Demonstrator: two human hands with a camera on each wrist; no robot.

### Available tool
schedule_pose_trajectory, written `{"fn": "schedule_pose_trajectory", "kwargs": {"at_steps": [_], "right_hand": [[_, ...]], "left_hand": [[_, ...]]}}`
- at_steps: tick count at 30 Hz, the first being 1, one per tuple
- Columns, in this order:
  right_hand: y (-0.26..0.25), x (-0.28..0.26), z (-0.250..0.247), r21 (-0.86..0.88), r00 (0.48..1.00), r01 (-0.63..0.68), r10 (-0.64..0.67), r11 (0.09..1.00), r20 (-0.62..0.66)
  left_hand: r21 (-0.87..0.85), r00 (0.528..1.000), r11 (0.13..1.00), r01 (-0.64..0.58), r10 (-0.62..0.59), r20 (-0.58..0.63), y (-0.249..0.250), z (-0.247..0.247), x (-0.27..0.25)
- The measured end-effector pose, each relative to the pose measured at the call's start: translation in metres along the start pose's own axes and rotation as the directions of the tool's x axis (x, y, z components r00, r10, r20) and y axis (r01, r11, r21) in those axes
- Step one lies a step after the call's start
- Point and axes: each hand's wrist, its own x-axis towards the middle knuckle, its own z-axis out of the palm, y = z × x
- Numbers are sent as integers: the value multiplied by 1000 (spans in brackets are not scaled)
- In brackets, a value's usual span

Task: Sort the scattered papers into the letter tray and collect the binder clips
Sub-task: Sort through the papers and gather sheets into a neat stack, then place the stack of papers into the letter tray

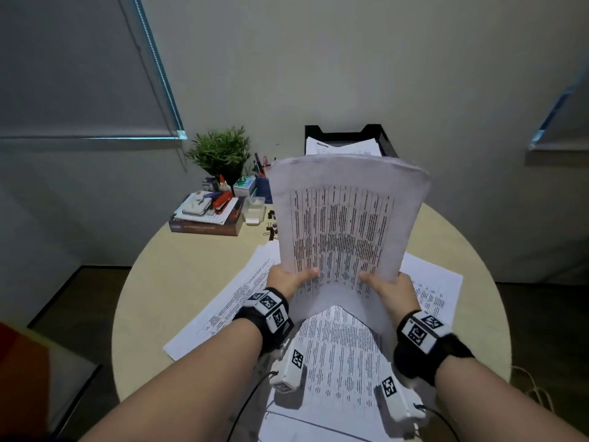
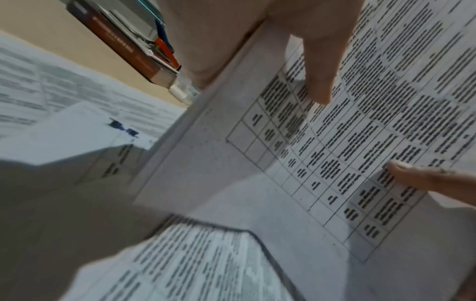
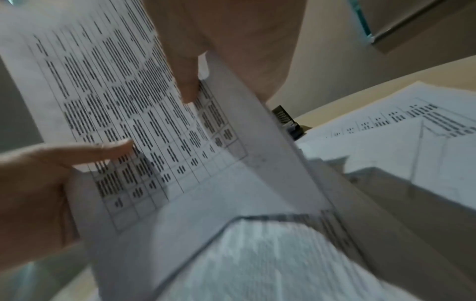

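Note:
Both hands hold a stack of printed papers (image 1: 344, 224) up off the round table, its top curling toward the black letter tray (image 1: 387, 140) at the back. My left hand (image 1: 291, 279) grips the stack's lower left edge, thumb on the front. My right hand (image 1: 387, 287) grips the lower right edge the same way. The table-printed sheet (image 2: 335, 152) fills the left wrist view, and the same sheet (image 3: 144, 122) the right wrist view. More loose papers (image 1: 338, 362) lie on the table under my wrists. Black binder clips (image 1: 271, 229) lie left of the raised stack.
A book pile with a red stapler (image 1: 223, 200), a potted plant (image 1: 220, 151), a pen cup (image 1: 263, 183) and a clear box (image 1: 254, 209) crowd the table's back left. The tray holds some sheets (image 1: 341, 146). Bare beige tabletop (image 1: 178, 275) shows at the left.

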Motion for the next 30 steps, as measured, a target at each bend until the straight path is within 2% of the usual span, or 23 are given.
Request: {"fn": "schedule_pose_trajectory", "kwargs": {"at_steps": [3, 5, 6, 9, 12, 16, 18, 19, 22, 23, 24, 25, 28, 30], "right_hand": [[-12, 4, -9, -29, 999, 43, -44, 999, -9], [-13, 9, -17, -55, 1000, 23, -24, 998, -9], [-10, 11, -20, -53, 1000, -23, 23, 998, -5], [18, 13, -26, 37, 980, -197, 196, 980, 24], [50, 9, -31, 11, 940, -341, 341, 940, 20], [77, 6, -37, -111, 900, -437, 434, 893, -46], [80, 14, -39, -149, 894, -447, 447, 882, -35], [76, 18, -41, -154, 888, -458, 460, 875, -29], [57, 33, -42, -170, 869, -489, 495, 855, -10], [49, 37, -43, -159, 872, -481, 489, 862, 15], [41, 40, -42, -152, 880, -460, 472, 875, 49], [35, 45, -40, -118, 888, -441, 452, 890, 86], [25, 62, -38, -37, 899, -420, 422, 907, 121], [18, 70, -39, 4, 890, -407, 396, 913, 227]], "left_hand": [[19, 998, 999, 30, -31, 49, 16, -1, -9], [-41, 995, 997, 70, -67, 75, 15, -2, -13], [-22, 992, 995, 101, -99, 83, 8, -2, -11], [256, 977, 950, 179, -202, 67, -16, 0, -13], [369, 954, 902, 226, -281, 101, -42, 1, -18], [444, 907, 876, 190, -330, 263, -55, -10, -30], [461, 859, 866, 192, -375, 347, -57, -22, -34], [441, 818, 866, 234, -421, 393, -57, -27, -36], [326, 616, 832, 448, -552, 562, -59, -40, -44], [306, 577, 823, 478, -557, 597, -60, -42, -43], [283, 568, 821, 496, -553, 609, -60, -43, -40], [257, 581, 823, 507, -547, 603, -58, -44, -38], [229, 693, 850, 475, -522, 497, -49, -42, -25], [208, 733, 860, 465, -506, 455, -44, -38, -15]]}}
